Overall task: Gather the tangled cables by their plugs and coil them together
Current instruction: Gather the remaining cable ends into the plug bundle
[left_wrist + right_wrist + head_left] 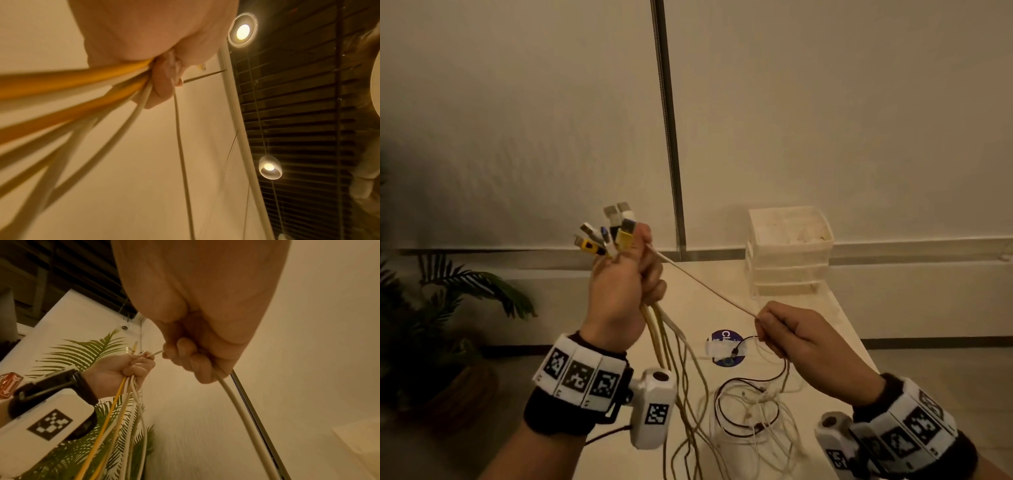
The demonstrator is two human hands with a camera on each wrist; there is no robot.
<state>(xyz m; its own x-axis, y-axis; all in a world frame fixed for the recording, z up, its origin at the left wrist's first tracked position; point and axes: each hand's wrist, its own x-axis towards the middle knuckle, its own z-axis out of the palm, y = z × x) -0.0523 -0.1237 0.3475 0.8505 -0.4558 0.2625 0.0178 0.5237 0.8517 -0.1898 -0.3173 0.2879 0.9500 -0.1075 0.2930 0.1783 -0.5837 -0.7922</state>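
Head view: the left hand (pixel 619 291) is raised above the worktop (pixel 835 318), its grip clenched round a bundle of cables (pixel 664 339) just below their plugs (pixel 613 229), which fan out above the fist. The right hand (pixel 794 335) pinches a single white cable (pixel 705 284) stretched taut between the two hands. The cables' loose lengths hang down to a tangled heap (pixel 750 411) on the worktop, beside a round blue sticker (pixel 726 347). A pale set of plastic drawers (pixel 787 250) stands at the far edge; a potted palm (pixel 448 308) sits on the floor to the left.

Left wrist view: curled fingers (pixel 162 84) clasp yellow and white cables that stream away toward the camera. Two ceiling lamps (pixel 243 30) glow beside dark slats.

Right wrist view: the right hand's fingers (pixel 185 353) close on the white cable, which leaves the fist downward. Beyond, the left hand grasps its bundle, palm fronds behind it.
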